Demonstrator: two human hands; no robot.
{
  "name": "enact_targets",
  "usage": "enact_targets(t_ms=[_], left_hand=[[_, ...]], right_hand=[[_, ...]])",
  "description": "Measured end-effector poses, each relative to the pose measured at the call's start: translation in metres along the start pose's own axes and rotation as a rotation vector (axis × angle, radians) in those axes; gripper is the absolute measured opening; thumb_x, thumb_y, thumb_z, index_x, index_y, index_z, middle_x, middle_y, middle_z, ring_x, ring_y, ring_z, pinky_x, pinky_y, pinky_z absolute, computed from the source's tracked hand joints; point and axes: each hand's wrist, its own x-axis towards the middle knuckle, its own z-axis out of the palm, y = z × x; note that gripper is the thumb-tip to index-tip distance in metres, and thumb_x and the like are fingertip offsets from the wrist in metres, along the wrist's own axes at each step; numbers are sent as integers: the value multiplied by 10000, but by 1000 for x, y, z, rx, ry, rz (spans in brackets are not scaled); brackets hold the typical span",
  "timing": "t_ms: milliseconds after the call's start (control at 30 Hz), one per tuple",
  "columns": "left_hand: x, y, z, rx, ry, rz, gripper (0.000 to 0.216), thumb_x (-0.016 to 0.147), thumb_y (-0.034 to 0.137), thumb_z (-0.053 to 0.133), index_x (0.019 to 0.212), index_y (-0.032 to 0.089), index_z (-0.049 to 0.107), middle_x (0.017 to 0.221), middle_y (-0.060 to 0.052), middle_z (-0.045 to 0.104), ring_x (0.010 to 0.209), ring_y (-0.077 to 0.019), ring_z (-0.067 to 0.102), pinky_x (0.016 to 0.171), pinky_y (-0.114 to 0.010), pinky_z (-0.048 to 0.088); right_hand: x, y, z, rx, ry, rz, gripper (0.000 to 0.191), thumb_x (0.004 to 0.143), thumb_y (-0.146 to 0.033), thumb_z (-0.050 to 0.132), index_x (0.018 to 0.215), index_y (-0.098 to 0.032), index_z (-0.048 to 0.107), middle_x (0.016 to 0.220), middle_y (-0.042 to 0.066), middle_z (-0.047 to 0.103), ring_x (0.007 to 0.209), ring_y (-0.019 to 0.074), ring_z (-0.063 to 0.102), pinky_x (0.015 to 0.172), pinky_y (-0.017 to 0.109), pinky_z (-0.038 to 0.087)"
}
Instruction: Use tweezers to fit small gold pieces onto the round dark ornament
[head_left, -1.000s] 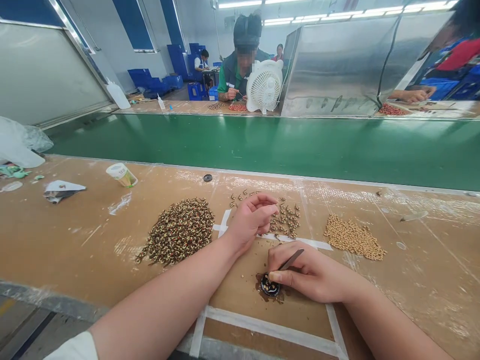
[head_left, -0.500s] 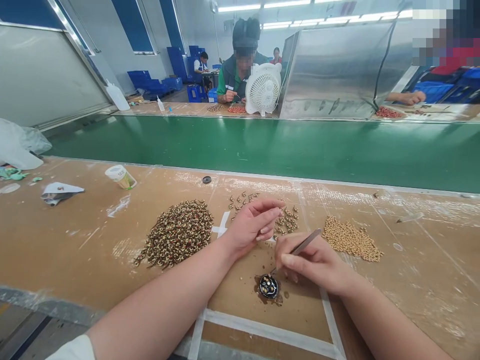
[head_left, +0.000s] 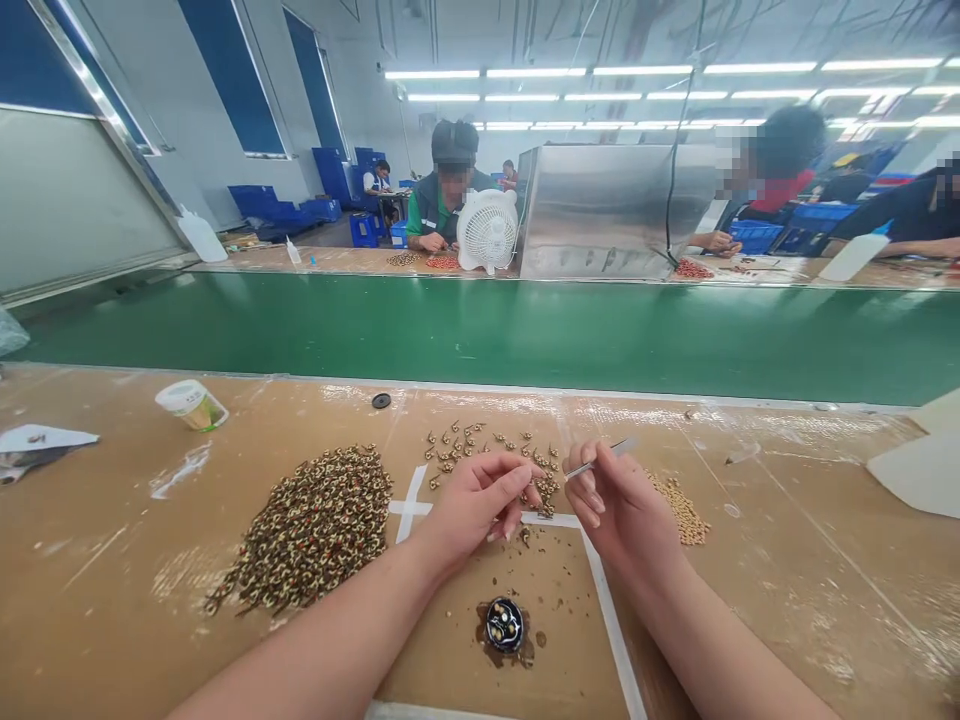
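My left hand [head_left: 480, 497] hovers over scattered small brass parts [head_left: 487, 450], its thumb and fingers pinched together on a tiny piece I cannot make out. My right hand [head_left: 619, 505] is beside it, closed on thin metal tweezers [head_left: 600, 460] whose tip points toward the left fingertips. Below both hands a small black round dish [head_left: 504, 623] holding a few beads sits on the brown table inside a white tape square. A large heap of dark and tan parts [head_left: 311, 525] lies to the left. A tan bead pile [head_left: 679, 505] lies right, partly hidden by my right hand.
A green conveyor belt [head_left: 480, 330] runs across beyond the table. A white cup [head_left: 191, 405] and folded paper [head_left: 34, 445] sit at far left, a black washer [head_left: 381, 401] near the belt. Across it, other people work by a white fan [head_left: 487, 230] and a steel box [head_left: 607, 210].
My right hand lifted the tweezers away from the black dish and up toward my left fingertips. The camera tilted upward, so the dish now sits lower in view.
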Motion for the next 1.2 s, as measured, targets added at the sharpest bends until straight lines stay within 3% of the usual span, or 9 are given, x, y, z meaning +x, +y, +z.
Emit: enact_targets(t_ms=[267, 467, 833, 1200], left_hand=[[-2, -1, 3, 79, -22, 38, 340, 955, 490, 769, 1120, 193, 758, 1014, -91, 814, 440, -35, 535, 422, -183, 362], [-5, -2, 6, 117, -5, 50, 348, 948, 494, 782, 1092, 184, 713, 971, -80, 803, 433, -21, 452, 436, -186, 358], [-7, 2, 11, 110, 23, 67, 440, 949, 520, 788, 1144, 254, 498, 901, -7, 764, 482, -44, 439, 463, -175, 351], [-9, -4, 6, 188, 10, 76, 360, 1008, 477, 730, 1166, 275, 479, 956, -9, 758, 507, -49, 474, 506, -192, 334]], right_hand=[[-1, 5, 0, -88, 57, -79, 324, 965, -456, 771, 804, -196, 662, 629, -24, 534, 477, 95, 412, 431, 215, 418], [-3, 8, 3, -139, 101, -104, 367, 943, -521, 797, 820, -201, 663, 593, -33, 554, 487, 113, 534, 515, 248, 512], [-3, 16, 0, -252, 125, -163, 397, 965, -563, 771, 865, -192, 672, 612, -37, 582, 495, 116, 587, 522, 245, 501], [-4, 12, 4, -320, 102, -166, 401, 977, -567, 753, 861, -191, 672, 631, -29, 593, 525, 135, 619, 547, 271, 513]])
